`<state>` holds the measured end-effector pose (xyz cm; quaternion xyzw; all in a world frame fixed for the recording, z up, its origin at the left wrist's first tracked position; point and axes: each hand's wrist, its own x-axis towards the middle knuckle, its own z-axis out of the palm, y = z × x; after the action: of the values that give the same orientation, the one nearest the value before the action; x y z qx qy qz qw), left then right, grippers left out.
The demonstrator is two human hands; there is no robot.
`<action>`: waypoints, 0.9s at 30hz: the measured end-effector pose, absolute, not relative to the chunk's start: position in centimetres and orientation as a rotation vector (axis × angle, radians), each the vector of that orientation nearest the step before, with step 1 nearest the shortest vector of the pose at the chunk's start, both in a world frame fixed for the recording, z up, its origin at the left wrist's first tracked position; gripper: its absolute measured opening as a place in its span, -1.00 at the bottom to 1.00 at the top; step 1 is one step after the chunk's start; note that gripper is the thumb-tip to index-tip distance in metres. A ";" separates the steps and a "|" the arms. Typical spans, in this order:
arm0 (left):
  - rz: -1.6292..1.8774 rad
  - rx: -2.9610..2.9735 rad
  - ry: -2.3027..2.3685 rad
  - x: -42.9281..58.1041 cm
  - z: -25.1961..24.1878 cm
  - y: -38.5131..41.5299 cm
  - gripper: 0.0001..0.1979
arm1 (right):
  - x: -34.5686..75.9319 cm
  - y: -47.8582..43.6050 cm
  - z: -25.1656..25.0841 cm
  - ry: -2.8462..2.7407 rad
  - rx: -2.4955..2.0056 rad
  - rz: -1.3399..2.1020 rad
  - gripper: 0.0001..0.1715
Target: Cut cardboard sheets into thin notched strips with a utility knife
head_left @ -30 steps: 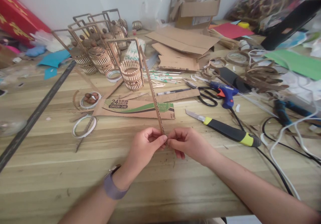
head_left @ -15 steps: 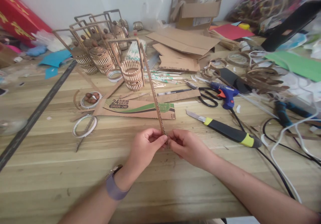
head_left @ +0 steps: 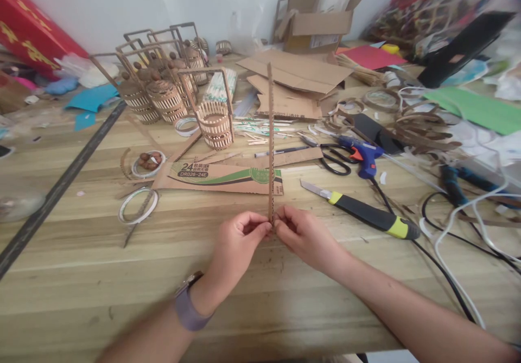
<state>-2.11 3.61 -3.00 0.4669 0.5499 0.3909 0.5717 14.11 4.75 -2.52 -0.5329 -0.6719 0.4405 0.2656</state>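
Observation:
A long, narrow cardboard strip [head_left: 271, 151] points away from me, its near end pinched between both hands. My left hand [head_left: 244, 238] grips it from the left with thumb and fingertips. My right hand [head_left: 299, 231] is closed on the same end from the right, the two hands almost touching. Beyond the hands lies a printed cardboard piece [head_left: 220, 181], partly crossed by the strip. Just right of my right hand rests a utility knife [head_left: 366, 211] with its blade out.
Behind stand several small stick-built buckets [head_left: 166, 100] with tall handles and one separate bucket [head_left: 215, 127]. Scissors [head_left: 336, 159], a blue glue gun [head_left: 364, 154] and cables lie to the right. A ring of brown beads [head_left: 150, 161] and a long dark bar [head_left: 69, 173] are left.
The strip's far end has swung to the right, from leaning left to pointing nearly straight ahead. Both hands stay closed on its near end.

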 end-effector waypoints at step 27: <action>0.867 1.086 1.444 -1.1 -2.0 3.5 -0.94 | 13.5 4.3 -3.2 -1.970 -1.400 0.880 -0.82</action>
<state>-1.06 3.54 -2.01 0.4567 0.6070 0.3645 0.5386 13.53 4.30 -3.16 -0.5224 -0.7350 0.3285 0.2809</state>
